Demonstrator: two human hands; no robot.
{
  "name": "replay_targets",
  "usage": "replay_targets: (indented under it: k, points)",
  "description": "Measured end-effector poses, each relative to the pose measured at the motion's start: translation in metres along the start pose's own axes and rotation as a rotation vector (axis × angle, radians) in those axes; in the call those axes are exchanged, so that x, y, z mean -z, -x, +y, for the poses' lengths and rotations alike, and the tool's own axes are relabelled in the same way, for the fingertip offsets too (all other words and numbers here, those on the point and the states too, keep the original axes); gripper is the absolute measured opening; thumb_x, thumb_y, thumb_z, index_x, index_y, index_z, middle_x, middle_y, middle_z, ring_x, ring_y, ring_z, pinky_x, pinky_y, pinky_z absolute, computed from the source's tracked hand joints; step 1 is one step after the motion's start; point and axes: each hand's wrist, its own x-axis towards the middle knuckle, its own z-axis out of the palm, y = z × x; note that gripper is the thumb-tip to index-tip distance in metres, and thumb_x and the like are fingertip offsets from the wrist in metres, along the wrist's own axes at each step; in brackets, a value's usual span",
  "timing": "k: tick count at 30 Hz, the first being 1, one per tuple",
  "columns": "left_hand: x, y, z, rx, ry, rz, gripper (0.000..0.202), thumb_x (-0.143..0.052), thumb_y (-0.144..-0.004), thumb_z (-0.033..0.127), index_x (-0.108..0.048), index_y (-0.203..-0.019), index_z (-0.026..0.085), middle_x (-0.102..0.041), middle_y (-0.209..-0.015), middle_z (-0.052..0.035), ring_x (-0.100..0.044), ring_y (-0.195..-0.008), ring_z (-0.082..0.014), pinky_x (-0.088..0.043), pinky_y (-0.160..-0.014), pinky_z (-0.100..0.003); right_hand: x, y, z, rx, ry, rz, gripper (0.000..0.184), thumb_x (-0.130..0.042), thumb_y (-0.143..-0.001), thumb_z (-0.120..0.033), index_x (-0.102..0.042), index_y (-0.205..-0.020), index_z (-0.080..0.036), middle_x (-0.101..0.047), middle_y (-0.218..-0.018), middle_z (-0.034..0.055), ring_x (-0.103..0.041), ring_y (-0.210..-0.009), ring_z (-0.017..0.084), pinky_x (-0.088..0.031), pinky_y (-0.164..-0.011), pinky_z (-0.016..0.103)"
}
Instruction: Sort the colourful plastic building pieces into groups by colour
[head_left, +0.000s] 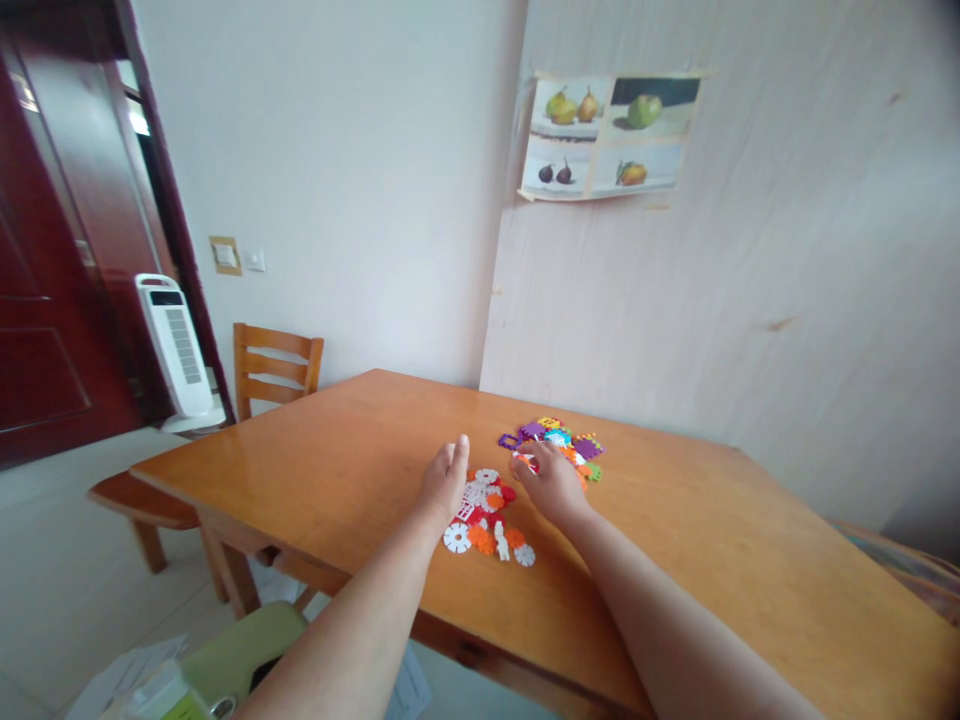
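A cluster of small plastic snowflake-shaped building pieces lies on a wooden table (750, 560). The near pile (487, 520) holds white, red and orange pieces. A far pile (559, 438) holds purple, orange, blue and green ones. My left hand (444, 478) stands on edge with fingers stretched out, touching the left side of the near pile. My right hand (551, 478) rests palm down between the two piles, fingers bent over a red and white piece; whether it grips anything is hidden.
A wooden chair (274, 365) stands at the table's far left corner, a bench (142, 500) beside it. A white tower heater (176, 345) is near a dark red door (52, 300). A fruit poster (611, 135) hangs on the wall. A green seat (240, 655) sits below.
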Motion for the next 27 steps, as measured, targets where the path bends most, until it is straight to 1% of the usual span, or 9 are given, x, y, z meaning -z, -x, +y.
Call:
replay_targets:
  k: [3, 6, 10, 15, 18, 23, 27]
  points:
    - [0.003, -0.001, -0.001, -0.009, 0.024, -0.03, 0.054, -0.028, -0.093, 0.063, -0.061, -0.085, 0.021, -0.068, -0.078, -0.0075, -0.065, -0.077, -0.0214, -0.046, -0.07, -0.032, -0.015, 0.009, -0.024, 0.151, 0.018, -0.135, 0.023, -0.058, -0.086, -0.037, -0.068, -0.101, -0.022, -0.063, -0.104, 0.0071, -0.055, -0.101, 0.021, -0.041, -0.089, 0.032]
    - [0.004, -0.001, 0.0, -0.015, 0.024, -0.039, 0.054, -0.028, -0.092, 0.063, -0.061, -0.084, 0.021, -0.068, -0.078, -0.0071, -0.065, -0.077, -0.0209, -0.046, -0.07, -0.031, -0.026, 0.014, -0.039, 0.209, 0.067, -0.206, 0.026, -0.061, -0.085, -0.041, -0.069, -0.1, -0.022, -0.062, -0.105, 0.0079, -0.053, -0.102, 0.021, -0.039, -0.09, 0.033]
    - [0.003, -0.001, 0.001, -0.021, 0.011, -0.038, 0.054, -0.028, -0.092, 0.063, -0.061, -0.082, 0.021, -0.067, -0.077, -0.0071, -0.064, -0.077, -0.0207, -0.046, -0.07, -0.031, -0.034, 0.013, -0.042, 0.183, 0.138, -0.251, 0.027, -0.062, -0.084, -0.044, -0.07, -0.096, -0.021, -0.062, -0.104, 0.0081, -0.053, -0.1, 0.022, -0.038, -0.088, 0.033]
    - [0.003, -0.002, 0.001, -0.009, 0.007, -0.045, 0.053, -0.029, -0.092, 0.063, -0.06, -0.081, 0.021, -0.067, -0.075, -0.0065, -0.065, -0.079, -0.0207, -0.046, -0.07, -0.03, -0.037, 0.009, -0.039, 0.155, 0.128, -0.284, 0.02, -0.062, -0.083, -0.038, -0.068, -0.089, -0.019, -0.063, -0.096, 0.0072, -0.054, -0.096, 0.02, -0.038, -0.085, 0.03]
    - [0.003, -0.002, 0.001, -0.004, 0.008, -0.053, 0.052, -0.031, -0.092, 0.063, -0.06, -0.081, 0.021, -0.067, -0.074, -0.0061, -0.065, -0.079, -0.0207, -0.046, -0.07, -0.029, -0.038, 0.009, -0.038, 0.144, 0.127, -0.277, 0.017, -0.063, -0.082, -0.035, -0.068, -0.089, -0.02, -0.063, -0.096, 0.0067, -0.054, -0.096, 0.02, -0.037, -0.085, 0.03]
    - [0.003, -0.001, 0.001, -0.006, 0.017, -0.048, 0.051, -0.031, -0.092, 0.063, -0.06, -0.081, 0.021, -0.067, -0.074, -0.0065, -0.065, -0.078, -0.0208, -0.046, -0.069, -0.03, -0.039, 0.011, -0.037, 0.108, 0.172, -0.258, 0.022, -0.065, -0.08, -0.042, -0.068, -0.089, -0.022, -0.062, -0.099, 0.0066, -0.052, -0.1, 0.023, -0.036, -0.084, 0.032]
    - [0.003, -0.001, 0.002, -0.004, 0.012, -0.044, 0.053, -0.03, -0.092, 0.063, -0.06, -0.081, 0.021, -0.066, -0.073, -0.0069, -0.065, -0.078, -0.0213, -0.046, -0.069, -0.03, -0.041, 0.011, -0.036, 0.084, 0.141, -0.248, 0.019, -0.066, -0.078, -0.038, -0.066, -0.087, -0.021, -0.063, -0.097, 0.0061, -0.052, -0.098, 0.022, -0.036, -0.084, 0.032]
